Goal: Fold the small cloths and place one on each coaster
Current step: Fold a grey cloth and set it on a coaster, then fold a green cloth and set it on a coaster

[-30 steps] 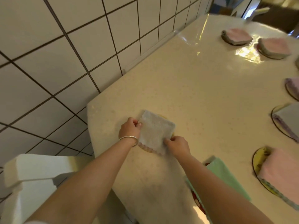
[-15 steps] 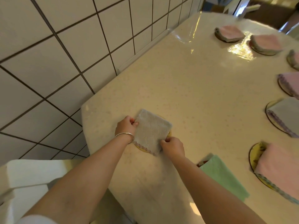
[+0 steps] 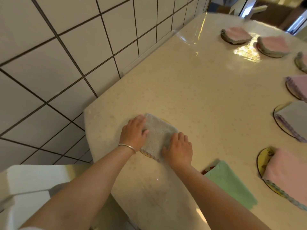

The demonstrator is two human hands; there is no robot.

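A folded grey cloth [image 3: 157, 133] lies on a round yellow coaster [image 3: 146, 154] near the table's left corner; only slivers of the coaster show. My left hand [image 3: 133, 132] lies flat on the cloth's left edge, fingers spread. My right hand [image 3: 179, 146] presses flat on its right corner. Neither hand grips anything. A green cloth [image 3: 230, 183] lies folded on a coaster under my right forearm. Along the right side, several coasters each carry a folded cloth: pink [image 3: 289, 173], pale lilac-grey [image 3: 294, 118], pink [image 3: 299, 85], and two pink ones at the far end [image 3: 237, 34], [image 3: 272, 44].
The cream table [image 3: 207, 90] stands against a white tiled wall [image 3: 66, 47] on the left. A white chair [image 3: 28, 181] stands at the lower left by the table's near corner. Glare marks the far tabletop.
Both hands went from pinching the grey cloth's edges to lying flat on it, pressing it down onto the coaster. The camera view shifted slightly.
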